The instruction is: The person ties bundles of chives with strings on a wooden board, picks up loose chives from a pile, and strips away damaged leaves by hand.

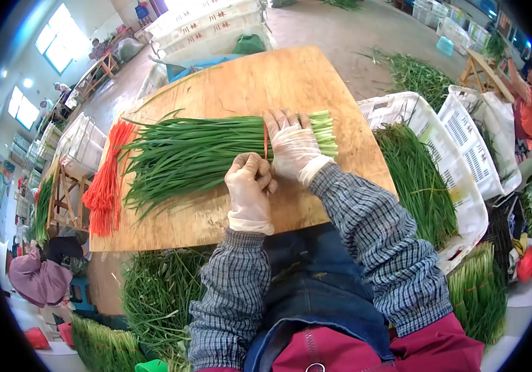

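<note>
A bundle of long green stalks [191, 142] lies across the wooden board, its pale cut ends pointing right. A thin red tie [265, 139] crosses it near those ends. My right hand [294, 144], in a thin translucent glove, lies over the bundle just right of the tie, fingers spread on top. At the bundle's near edge, just below the tie, my left hand [250, 186] is closed with curled fingers; whatever it pinches is too small to make out. A bunch of red ties [108, 180] hangs over the board's left edge.
The wooden board [315, 214] spans the middle. White crates [467, 204] with green stalks stand at right; stacked crates [207, 28] rise behind the board. Loose greens [160, 297] lie below its near edge. Other people sit or stand at far left and far right.
</note>
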`<state>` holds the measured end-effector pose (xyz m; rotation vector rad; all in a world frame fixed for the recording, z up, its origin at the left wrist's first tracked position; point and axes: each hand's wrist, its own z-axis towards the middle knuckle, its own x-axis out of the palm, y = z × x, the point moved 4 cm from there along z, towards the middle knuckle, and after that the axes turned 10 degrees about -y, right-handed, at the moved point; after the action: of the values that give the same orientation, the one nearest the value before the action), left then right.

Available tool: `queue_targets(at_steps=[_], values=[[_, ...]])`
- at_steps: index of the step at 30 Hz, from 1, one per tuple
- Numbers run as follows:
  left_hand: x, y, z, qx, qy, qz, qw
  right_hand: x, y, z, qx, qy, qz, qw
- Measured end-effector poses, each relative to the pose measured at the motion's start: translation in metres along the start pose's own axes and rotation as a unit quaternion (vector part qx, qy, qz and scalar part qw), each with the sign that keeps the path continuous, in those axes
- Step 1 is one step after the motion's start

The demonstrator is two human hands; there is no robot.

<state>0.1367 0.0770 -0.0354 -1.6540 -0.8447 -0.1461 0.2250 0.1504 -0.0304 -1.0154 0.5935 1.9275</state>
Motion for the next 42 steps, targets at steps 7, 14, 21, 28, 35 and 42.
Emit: queue_targets(at_steps=[7, 14, 21, 28, 35, 42], values=[[0.0, 0.004, 0.001, -0.052, -0.013, -0.067, 0.996, -0.002, -0.003, -0.003, 0.034, -0.043, 0.06, 0.997], [0.002, -0.008, -0.033, -0.015, -0.031, -0.029, 0.999, -0.009, -0.013, 0.013, 0.178, -0.003, 0.185, 0.967], [-0.014, -0.006, -0.043, 0.057, -0.052, 0.068, 0.995, -0.013, -0.003, 0.005, 0.13, -0.018, 0.124, 0.984], [-0.042, 0.002, -0.001, 0.47, 0.083, 0.561, 0.677, -0.024, 0.011, -0.005, 0.018, -0.048, 0.088, 0.995], [-0.014, -0.031, -0.013, 0.268, 0.096, 0.232, 0.93, -0.016, 0.006, 0.009, -0.067, 0.059, 0.017, 0.996], [-0.007, 0.002, 0.013, 0.037, 0.162, -0.095, 0.981, -0.006, 0.01, -0.008, -0.068, -0.05, -0.035, 0.996]])
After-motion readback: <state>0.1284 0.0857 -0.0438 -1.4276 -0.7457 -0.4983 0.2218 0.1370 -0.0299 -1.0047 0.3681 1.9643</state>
